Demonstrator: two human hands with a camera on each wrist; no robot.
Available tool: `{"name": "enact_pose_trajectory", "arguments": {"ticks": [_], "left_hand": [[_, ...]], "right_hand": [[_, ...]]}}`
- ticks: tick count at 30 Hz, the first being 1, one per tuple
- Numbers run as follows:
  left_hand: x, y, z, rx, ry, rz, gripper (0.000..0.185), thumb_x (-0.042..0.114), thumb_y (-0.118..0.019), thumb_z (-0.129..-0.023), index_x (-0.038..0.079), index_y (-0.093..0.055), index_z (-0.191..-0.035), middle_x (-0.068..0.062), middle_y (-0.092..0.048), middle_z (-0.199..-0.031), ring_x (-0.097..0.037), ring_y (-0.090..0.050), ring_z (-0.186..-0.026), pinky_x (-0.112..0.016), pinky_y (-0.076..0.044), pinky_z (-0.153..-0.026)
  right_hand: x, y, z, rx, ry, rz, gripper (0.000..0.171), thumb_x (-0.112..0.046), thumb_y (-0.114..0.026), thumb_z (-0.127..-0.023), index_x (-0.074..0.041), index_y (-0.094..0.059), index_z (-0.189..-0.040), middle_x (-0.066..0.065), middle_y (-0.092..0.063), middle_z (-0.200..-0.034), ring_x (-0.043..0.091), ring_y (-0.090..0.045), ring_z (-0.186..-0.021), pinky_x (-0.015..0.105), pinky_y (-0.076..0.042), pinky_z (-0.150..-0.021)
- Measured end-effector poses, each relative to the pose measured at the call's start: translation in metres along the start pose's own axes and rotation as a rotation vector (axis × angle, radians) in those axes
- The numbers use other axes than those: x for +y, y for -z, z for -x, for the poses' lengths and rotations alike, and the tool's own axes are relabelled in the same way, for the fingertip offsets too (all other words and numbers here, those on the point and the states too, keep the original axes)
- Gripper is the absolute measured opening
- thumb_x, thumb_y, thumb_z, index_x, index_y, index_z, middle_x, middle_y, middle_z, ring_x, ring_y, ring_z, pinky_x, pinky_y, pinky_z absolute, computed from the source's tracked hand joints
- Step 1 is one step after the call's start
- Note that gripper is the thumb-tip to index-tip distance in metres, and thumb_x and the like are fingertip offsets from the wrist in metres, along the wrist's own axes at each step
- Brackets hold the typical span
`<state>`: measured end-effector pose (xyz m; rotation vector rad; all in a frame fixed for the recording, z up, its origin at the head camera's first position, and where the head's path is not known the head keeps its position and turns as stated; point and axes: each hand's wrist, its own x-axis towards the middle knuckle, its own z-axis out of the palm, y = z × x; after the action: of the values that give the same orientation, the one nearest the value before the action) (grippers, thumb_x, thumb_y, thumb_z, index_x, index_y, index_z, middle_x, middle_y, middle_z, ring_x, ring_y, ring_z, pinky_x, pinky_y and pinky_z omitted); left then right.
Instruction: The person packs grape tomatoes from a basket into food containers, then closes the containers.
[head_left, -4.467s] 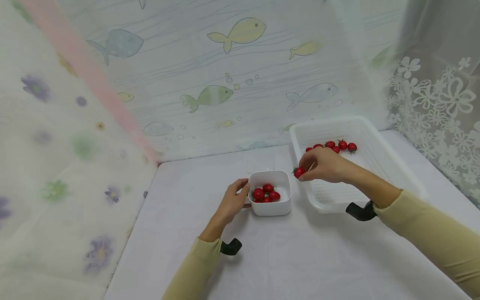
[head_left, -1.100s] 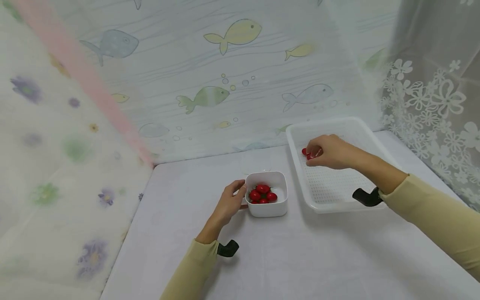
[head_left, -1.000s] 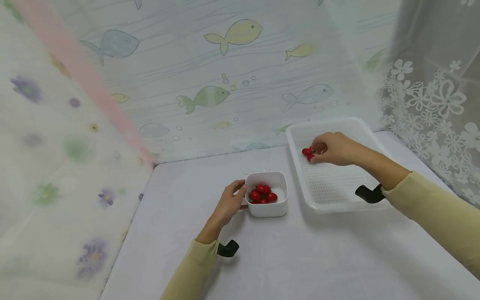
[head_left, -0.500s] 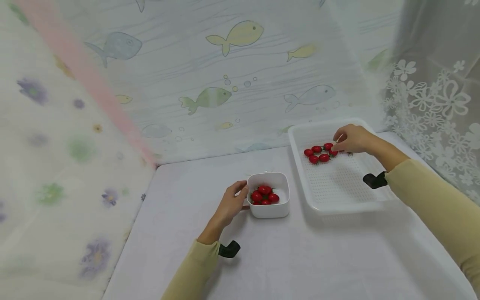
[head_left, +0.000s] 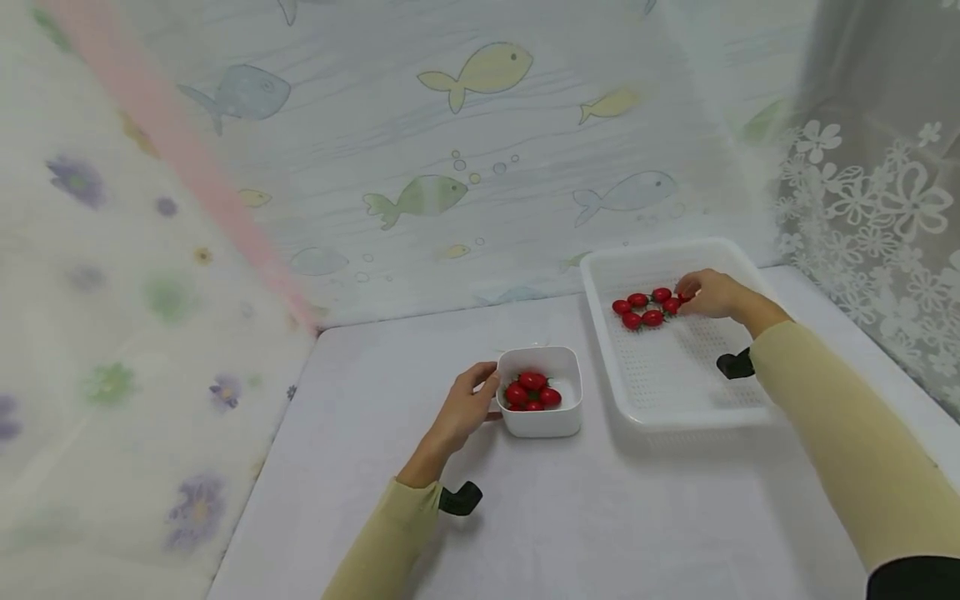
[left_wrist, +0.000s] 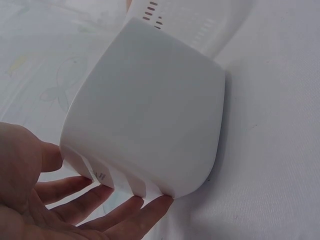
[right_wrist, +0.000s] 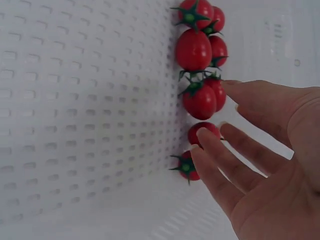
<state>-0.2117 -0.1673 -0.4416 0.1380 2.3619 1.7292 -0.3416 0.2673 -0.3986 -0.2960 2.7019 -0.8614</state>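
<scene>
A small white square bowl (head_left: 542, 419) (left_wrist: 150, 115) holds several cherry tomatoes (head_left: 531, 390). My left hand (head_left: 467, 407) rests against the bowl's left wall. Its fingers (left_wrist: 125, 210) lie straight along the wall. To the right stands a white perforated tray (head_left: 675, 392) (right_wrist: 75, 100) with a cluster of cherry tomatoes (head_left: 645, 308) (right_wrist: 194, 50) near its far end. My right hand (head_left: 708, 293) (right_wrist: 260, 165) is inside the tray at the right of that cluster. Its fingers are extended, and the fingertips (right_wrist: 202, 134) reach over the nearest tomatoes without gripping any.
Everything stands on a white tablecloth (head_left: 600, 517). Fish-print curtains (head_left: 450, 167) close the back, a floral one the left, and a lace one (head_left: 877, 217) the right. The tray's slotted wall (left_wrist: 200, 20) shows behind the bowl in the left wrist view.
My right hand, which earlier held a tomato beside the bowl, has gone back into the tray and slid from the cluster's left to its right. The left hand stayed on the bowl.
</scene>
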Motion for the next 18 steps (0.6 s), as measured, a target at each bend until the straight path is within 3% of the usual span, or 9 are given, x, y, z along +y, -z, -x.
{"name": "enact_pose_trajectory", "arguments": {"ticks": [4,10,18], "left_hand": [[-0.001,0.0,0.0,-0.003,-0.005,0.002,0.043,0.024,-0.047,-0.11,0.005,-0.049,-0.148,-0.019,-0.043,-0.157,-0.04,-0.053,-0.133,-0.042,-0.063,-0.086],[-0.004,0.0,-0.001,-0.014,-0.018,0.009,0.042,0.023,-0.047,-0.111,0.004,-0.049,-0.148,-0.019,-0.042,-0.157,-0.041,-0.051,-0.135,-0.043,-0.063,-0.086],[-0.001,0.001,-0.002,-0.019,-0.014,0.032,0.043,0.024,-0.047,-0.11,0.003,-0.049,-0.147,-0.019,-0.043,-0.156,-0.04,-0.054,-0.133,-0.042,-0.063,-0.085]], "right_hand": [[0.006,-0.009,-0.003,-0.004,0.011,0.006,0.057,-0.008,-0.065,-0.093,0.015,-0.042,-0.141,0.041,-0.04,-0.142,0.057,-0.04,-0.129,0.073,-0.037,-0.107],[0.012,-0.017,-0.007,-0.009,0.039,0.038,0.056,-0.005,-0.067,-0.09,0.013,-0.045,-0.138,0.04,-0.044,-0.139,0.055,-0.042,-0.126,0.073,-0.037,-0.107],[0.01,-0.016,-0.007,-0.01,0.051,0.081,0.051,-0.005,-0.069,-0.088,0.016,-0.051,-0.131,0.036,-0.053,-0.122,0.049,-0.051,-0.111,0.065,-0.046,-0.097]]}}
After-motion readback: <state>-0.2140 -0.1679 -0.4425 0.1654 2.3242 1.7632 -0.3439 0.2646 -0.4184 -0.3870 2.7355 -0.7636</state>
